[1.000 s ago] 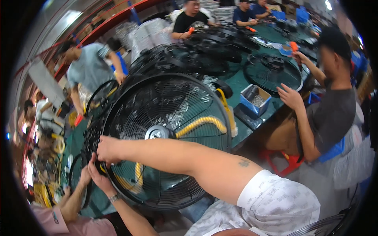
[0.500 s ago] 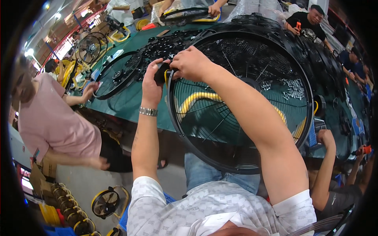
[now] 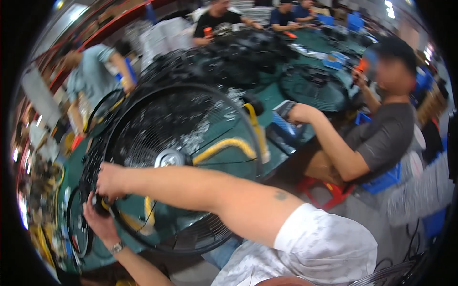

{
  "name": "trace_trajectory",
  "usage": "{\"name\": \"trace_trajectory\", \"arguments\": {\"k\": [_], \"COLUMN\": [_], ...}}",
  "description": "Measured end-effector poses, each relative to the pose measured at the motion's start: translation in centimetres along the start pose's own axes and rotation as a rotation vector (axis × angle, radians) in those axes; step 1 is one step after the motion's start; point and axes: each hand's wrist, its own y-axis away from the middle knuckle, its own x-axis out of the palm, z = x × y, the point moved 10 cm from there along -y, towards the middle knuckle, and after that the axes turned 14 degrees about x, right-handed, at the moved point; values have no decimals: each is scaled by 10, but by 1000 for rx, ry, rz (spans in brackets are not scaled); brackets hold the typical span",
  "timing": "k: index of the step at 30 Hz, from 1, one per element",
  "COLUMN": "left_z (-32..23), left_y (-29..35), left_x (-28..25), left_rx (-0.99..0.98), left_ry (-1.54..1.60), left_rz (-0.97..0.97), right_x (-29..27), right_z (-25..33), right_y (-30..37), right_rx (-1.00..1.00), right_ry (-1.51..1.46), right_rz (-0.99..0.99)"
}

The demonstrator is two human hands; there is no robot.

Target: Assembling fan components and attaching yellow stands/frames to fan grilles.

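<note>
A large round black fan frame with a wire grille lies in front of me, its silver-centred hub showing. My left hand, closed at the frame's left edge, grips a dark rounded knob, which is mostly covered. Just above it, my right hand reaches across the frame with its fingers curled at the same edge; what they pinch is hidden. Bent yellow tubing shows through and beside the grille. A second black knob sits at the opposite side, by a yellow upright.
Dark fan parts are heaped behind the frame on the green table. Another black grille lies farther right. A co-worker sits close on the right, with a hand on a blue and black box. A red stool stands below.
My view has swung to the right, so the frame and both hands appear farther left and lower. Both hands are still at the knob on the frame's edge.
</note>
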Motion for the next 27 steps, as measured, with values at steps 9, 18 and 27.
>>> {"name": "trace_trajectory", "arguments": {"k": [9,18,27], "left_z": [26,-13,65], "left_y": [9,-5,35], "left_x": [-33,4,-105], "left_rx": [166,179,-91], "left_ry": [-147,-404,-679], "left_rz": [6,-89,55], "right_x": [5,2,-6], "right_z": [0,1,3], "right_y": [1,4,2], "right_rx": [32,33,4], "right_ry": [-14,-17,15], "right_rz": [119,89,48]}}
